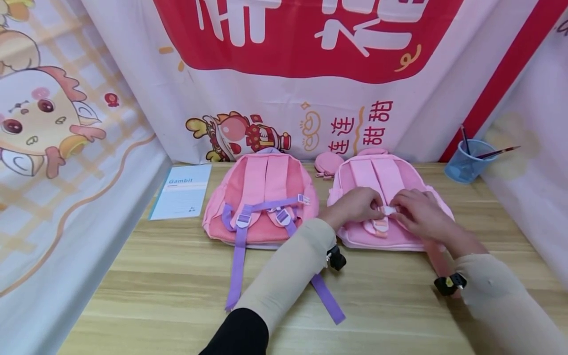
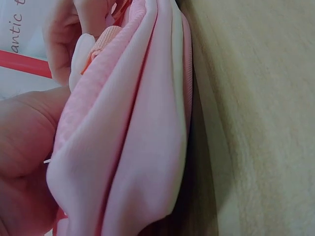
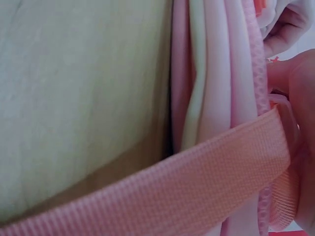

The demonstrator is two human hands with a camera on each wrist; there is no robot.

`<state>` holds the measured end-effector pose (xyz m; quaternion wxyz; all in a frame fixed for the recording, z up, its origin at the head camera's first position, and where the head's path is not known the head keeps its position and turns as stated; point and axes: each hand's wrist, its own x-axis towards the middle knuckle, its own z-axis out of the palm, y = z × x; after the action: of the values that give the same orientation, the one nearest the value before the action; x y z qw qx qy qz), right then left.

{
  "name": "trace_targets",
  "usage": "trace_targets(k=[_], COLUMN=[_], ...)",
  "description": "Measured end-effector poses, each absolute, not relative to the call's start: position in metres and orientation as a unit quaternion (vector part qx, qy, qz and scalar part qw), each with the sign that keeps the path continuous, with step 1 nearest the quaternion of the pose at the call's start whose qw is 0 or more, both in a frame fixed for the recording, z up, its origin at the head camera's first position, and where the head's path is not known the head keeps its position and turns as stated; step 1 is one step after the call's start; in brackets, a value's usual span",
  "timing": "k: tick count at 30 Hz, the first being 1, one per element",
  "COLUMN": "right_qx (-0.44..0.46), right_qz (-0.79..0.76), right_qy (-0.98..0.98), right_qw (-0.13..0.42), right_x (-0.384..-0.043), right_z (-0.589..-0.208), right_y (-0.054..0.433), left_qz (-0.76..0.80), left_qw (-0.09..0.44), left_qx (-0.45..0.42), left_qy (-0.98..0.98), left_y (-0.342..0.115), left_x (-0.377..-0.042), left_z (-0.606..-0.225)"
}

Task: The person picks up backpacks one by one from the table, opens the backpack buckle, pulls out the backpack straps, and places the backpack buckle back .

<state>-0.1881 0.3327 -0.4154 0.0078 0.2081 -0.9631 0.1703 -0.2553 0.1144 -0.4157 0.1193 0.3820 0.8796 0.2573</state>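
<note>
A pink backpack [image 1: 392,167] lies on the table at the right, shoulder straps facing up. Over its lower middle both hands meet at a small white buckle [image 1: 389,210]. The left hand [image 1: 361,203] pinches the buckle from its left side, and the right hand [image 1: 419,213] grips it from the right, fingers curled. A peach webbing strap [image 3: 172,182] trails from beneath the right hand across the bag's lower edge in the right wrist view. Just left of the hands, a white strap adjuster [image 1: 380,226] lies on the bag. Fingers partly hide the buckle.
Left of it lies another pink backpack [image 1: 277,172] with purple straps [image 1: 238,266] reaching over the table [image 1: 168,286]. A pale blue booklet [image 1: 181,192] is at the far left. Behind sits a round pink pouch [image 1: 328,162]. At the back right stands a blue pen cup [image 1: 466,167].
</note>
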Motion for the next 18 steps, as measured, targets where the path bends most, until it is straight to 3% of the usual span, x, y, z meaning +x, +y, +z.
trace_targets(k=[18], right_qx=[0.164], right_qz=[0.188], right_qy=[-0.968], right_qw=[0.001], right_x=[-0.1828], right_z=[-0.4094], right_y=[0.3424], left_qz=[0.272], left_qw=[0.118], left_qx=[0.381], left_qy=[0.876], left_y=[0.1095], left_x=[-0.2556], left_z=[-0.4065])
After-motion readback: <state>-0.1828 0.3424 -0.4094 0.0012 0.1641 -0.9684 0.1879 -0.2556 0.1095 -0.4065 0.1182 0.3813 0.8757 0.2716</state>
